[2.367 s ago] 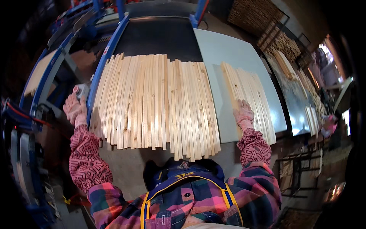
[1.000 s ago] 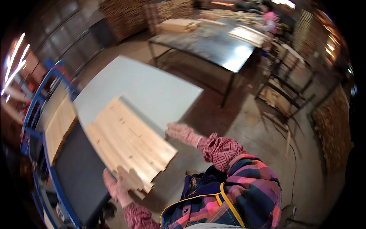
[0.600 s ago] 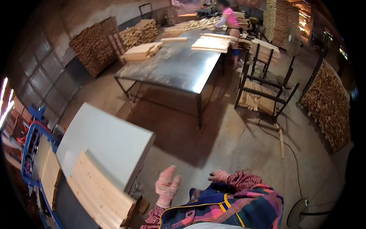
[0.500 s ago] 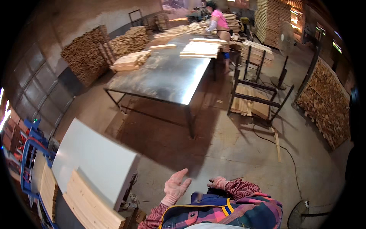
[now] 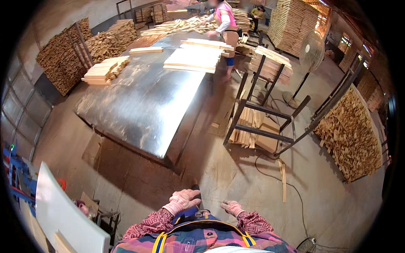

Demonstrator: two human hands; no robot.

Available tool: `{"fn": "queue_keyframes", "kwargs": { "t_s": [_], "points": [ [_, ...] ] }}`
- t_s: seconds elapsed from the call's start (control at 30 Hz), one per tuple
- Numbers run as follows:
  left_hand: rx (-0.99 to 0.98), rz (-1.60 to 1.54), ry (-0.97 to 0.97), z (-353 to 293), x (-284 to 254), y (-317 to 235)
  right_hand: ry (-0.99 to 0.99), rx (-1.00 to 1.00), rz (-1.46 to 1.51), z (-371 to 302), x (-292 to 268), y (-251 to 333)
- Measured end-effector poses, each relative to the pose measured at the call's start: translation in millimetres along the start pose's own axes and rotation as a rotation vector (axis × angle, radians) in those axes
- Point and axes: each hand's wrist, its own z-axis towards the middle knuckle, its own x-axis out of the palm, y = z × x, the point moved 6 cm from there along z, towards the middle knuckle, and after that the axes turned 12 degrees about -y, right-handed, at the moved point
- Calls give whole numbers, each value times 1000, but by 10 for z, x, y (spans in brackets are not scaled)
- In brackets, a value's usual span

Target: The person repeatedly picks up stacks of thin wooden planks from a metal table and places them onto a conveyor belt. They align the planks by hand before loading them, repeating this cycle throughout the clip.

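My left hand (image 5: 184,200), in a pale pink glove, hangs in front of my body with its fingers apart and nothing in them. Beside it, my right hand (image 5: 232,207) wears a similar glove; its fingers are loosely stretched and it holds nothing. Both hands are over the floor, apart from any object. Ahead stands a large metal-topped table (image 5: 139,109). On it lie a flat row of pale wood strips (image 5: 190,59), a smaller stack of strips (image 5: 103,71) at its left edge, and a single strip (image 5: 146,50).
A white panel (image 5: 63,213) on a machine stands at the lower left. A black metal rack (image 5: 265,109) with wood strips, a standing fan (image 5: 311,52) and a large wood stack (image 5: 352,135) are on the right. A cable (image 5: 301,202) crosses the floor. A co-worker (image 5: 225,25) stands beyond the table.
My view has shifted forward and left-to-right past the white panel, bringing the table closer. My left hand has turned lower and inward. The co-worker has turned, arms over the table.
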Motion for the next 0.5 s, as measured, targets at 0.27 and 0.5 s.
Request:
{"fn": "queue_keyframes", "kwargs": {
  "t_s": [0.27,0.5],
  "points": [
    [126,20,-158,2352,-1603,568,72,-112,-34,2168,-1336,1491],
    [30,-146,-294,3894,-2568,1108,-315,-402,122,4927,-2868,2185]
  ]
}}
